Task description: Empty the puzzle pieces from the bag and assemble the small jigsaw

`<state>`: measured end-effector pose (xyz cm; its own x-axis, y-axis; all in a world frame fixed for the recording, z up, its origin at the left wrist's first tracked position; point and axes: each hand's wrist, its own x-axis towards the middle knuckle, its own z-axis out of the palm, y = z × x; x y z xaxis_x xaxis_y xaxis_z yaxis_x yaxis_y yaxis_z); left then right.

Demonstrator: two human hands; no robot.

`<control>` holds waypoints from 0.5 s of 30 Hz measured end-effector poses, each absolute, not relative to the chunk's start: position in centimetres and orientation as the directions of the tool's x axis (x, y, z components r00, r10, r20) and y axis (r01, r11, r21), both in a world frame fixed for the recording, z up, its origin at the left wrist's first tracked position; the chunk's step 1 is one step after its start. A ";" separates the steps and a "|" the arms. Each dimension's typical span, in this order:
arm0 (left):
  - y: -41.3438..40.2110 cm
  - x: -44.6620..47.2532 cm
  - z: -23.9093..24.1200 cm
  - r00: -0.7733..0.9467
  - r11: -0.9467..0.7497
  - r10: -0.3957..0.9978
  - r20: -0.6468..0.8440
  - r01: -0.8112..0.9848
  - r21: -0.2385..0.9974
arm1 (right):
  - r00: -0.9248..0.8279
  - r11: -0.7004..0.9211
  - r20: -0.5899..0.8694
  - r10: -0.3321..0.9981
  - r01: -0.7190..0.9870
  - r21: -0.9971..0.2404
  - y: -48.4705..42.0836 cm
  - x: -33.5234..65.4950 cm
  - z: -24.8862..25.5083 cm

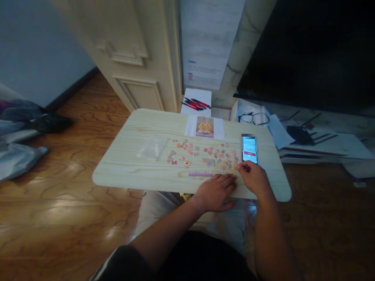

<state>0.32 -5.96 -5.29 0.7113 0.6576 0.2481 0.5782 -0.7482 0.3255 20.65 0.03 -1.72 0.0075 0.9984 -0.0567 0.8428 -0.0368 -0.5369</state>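
Several small pink and orange jigsaw pieces [205, 153] lie scattered on a pale wooden lap table [131, 164]. A short joined strip of pieces [200, 174] sits near the front edge. My left hand [216, 191] rests flat on the table by that strip, fingers stretched out. My right hand [254, 178] is beside it, fingertips pinched together at the right end of the loose pieces, just below a lit phone [249, 148]. What the pinch holds is too small to see.
A reference picture of a yellow figure [205, 127] lies at the table's far edge. A clear plastic bag [151, 148] lies left of the pieces. Red and black pens [195, 104], glasses [253, 117] and papers are behind the table. Wooden floor surrounds it.
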 end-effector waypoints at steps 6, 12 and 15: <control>-5.8 0.5 -5.2 0.662 -0.701 0.704 0.257 0.590 0.402 | -0.087 0.024 -0.077 0.993 0.801 -0.598 -0.6 21.1 -1.8; -5.0 1.0 -4.9 0.614 -0.663 0.738 0.280 0.580 0.473 | -0.105 0.030 -0.083 0.991 0.781 -0.624 -1.5 21.9 -1.6; -4.5 1.3 -4.8 0.620 -0.676 0.727 0.294 0.575 0.460 | -0.088 0.023 -0.075 0.993 0.781 -0.624 -1.6 22.4 -1.7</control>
